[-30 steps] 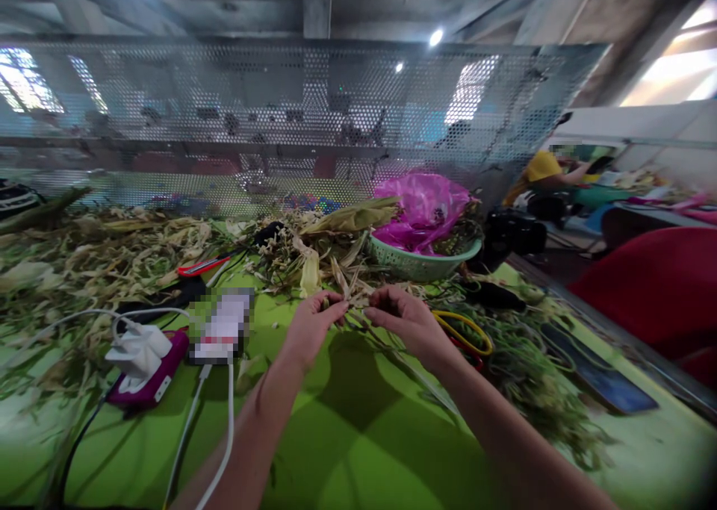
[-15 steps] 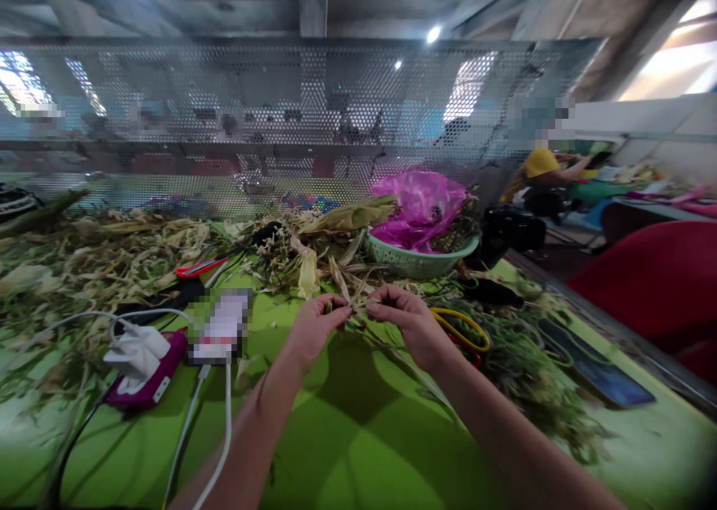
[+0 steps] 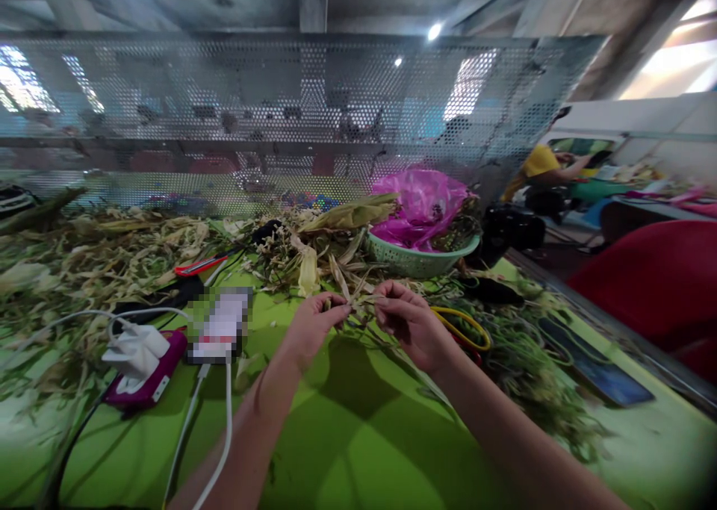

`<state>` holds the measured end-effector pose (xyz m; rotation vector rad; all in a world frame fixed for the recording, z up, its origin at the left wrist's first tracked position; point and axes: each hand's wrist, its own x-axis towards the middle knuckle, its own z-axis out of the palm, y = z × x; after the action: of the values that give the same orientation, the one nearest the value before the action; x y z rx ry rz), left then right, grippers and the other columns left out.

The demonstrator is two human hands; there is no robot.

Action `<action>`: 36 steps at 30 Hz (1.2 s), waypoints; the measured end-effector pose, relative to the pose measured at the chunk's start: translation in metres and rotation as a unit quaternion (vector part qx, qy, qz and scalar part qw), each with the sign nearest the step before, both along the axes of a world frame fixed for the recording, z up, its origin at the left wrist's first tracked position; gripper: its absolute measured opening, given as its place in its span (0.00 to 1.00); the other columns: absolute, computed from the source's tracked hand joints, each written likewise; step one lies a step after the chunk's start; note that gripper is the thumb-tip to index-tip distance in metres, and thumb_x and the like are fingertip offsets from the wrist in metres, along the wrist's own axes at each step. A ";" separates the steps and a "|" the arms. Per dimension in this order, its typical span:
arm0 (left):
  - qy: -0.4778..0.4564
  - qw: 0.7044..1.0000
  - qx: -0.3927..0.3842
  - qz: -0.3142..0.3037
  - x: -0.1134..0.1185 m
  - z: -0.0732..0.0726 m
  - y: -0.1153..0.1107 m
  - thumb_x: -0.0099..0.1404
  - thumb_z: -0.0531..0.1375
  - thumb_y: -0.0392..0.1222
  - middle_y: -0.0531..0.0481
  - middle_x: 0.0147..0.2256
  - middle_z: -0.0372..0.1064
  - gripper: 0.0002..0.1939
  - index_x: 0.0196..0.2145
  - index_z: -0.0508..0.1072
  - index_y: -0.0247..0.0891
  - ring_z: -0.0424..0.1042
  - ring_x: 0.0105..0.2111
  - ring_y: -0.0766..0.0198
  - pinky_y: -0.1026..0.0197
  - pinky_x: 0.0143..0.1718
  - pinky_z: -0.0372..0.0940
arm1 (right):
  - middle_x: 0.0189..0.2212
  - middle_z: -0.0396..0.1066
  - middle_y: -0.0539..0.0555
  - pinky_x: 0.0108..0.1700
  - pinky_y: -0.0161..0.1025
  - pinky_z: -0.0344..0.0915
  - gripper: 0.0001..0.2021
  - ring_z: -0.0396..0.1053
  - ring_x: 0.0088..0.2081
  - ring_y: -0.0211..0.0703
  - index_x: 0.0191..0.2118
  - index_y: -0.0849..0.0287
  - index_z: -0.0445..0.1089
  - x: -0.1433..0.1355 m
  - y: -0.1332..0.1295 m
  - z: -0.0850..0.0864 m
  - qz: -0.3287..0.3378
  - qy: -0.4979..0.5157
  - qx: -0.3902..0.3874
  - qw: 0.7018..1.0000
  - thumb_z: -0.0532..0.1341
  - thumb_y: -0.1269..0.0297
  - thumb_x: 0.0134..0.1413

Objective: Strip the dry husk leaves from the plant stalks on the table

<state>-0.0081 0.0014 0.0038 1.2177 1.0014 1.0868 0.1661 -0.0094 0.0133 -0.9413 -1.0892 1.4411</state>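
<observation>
So, got some dry husk strips [image 3: 358, 299] pinched over the middle of a bright green surface [image 3: 330, 435]. Got the left hand [image 3: 314, 322] closed thumb-to-fingers on the left part of the bunch, with pale ends fanning out past the fingertips toward the far side. Got the right hand [image 3: 413, 323] just beside it, also narrowed to a pinch, on a thin piece sticking out to the right. Can't tell how many strips in total, too fine and blurry for that.

Then, over to the left, a phone [image 3: 221, 323] with a screen too blocky to read, plus a white cable [image 3: 228, 405] running from its near end. Left of that, a purple power block [image 3: 152, 384] with a white plug [image 3: 134, 352] stuck in it. On past the phone, a red cutter [image 3: 199, 265] near a big messy heap of dry husks [image 3: 112, 249].

At the far side, a pale green basket [image 3: 420, 260] with a crumpled pink plastic bag [image 3: 417, 204] in it, and behind that a perforated metal panel [image 3: 224, 122]. Off to the right, a yellow loop [image 3: 467, 325], tangled green fibres [image 3: 520, 383] and a dark phone [image 3: 608, 375] lying flat. Farther right, a red chair [image 3: 655, 286] and a person in yellow [image 3: 539, 162].
</observation>
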 end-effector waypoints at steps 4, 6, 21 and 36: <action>-0.003 1.000 -0.005 -0.009 -0.001 -0.004 0.003 0.49 0.64 0.43 0.55 0.21 0.63 0.09 0.27 0.73 0.36 0.59 0.22 0.70 0.64 0.27 0.54 | 0.24 0.64 0.48 0.26 0.33 0.53 0.05 0.57 0.24 0.35 0.29 0.58 0.67 0.003 0.002 0.001 -0.072 -0.055 0.072 0.993 0.64 0.67 0.43; -0.002 1.000 -0.007 -0.009 -0.001 -0.004 0.003 0.48 0.64 0.43 0.55 0.21 0.63 0.09 0.27 0.73 0.36 0.59 0.22 0.70 0.64 0.27 0.54 | 0.31 0.68 0.50 0.30 0.34 0.57 0.07 0.60 0.29 0.36 0.34 0.58 0.70 0.005 0.003 0.002 -0.087 -0.074 0.097 0.989 0.62 0.68 0.43; 0.074 0.997 0.029 -0.016 -0.002 -0.016 0.007 0.52 0.61 0.43 0.55 0.21 0.62 0.08 0.27 0.74 0.35 0.57 0.23 0.69 0.64 0.28 0.52 | 0.21 0.66 0.47 0.32 0.37 0.58 0.14 0.61 0.26 0.37 0.24 0.59 0.68 -0.004 0.006 -0.010 -0.043 -0.172 0.092 0.980 0.70 0.56 0.41; 0.214 0.974 0.078 -0.004 -0.006 -0.015 0.010 0.53 0.60 0.43 0.53 0.22 0.65 0.08 0.27 0.75 0.36 0.59 0.25 0.66 0.63 0.28 0.51 | 0.34 0.72 0.52 0.41 0.41 0.62 0.07 0.66 0.36 0.43 0.40 0.55 0.71 0.005 -0.001 0.008 -0.188 -0.304 0.292 0.887 0.62 0.62 0.55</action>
<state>-0.0139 0.0110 -0.0117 1.6282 1.2506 0.9262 0.1714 -0.0103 0.0214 -1.0967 -1.5718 0.4329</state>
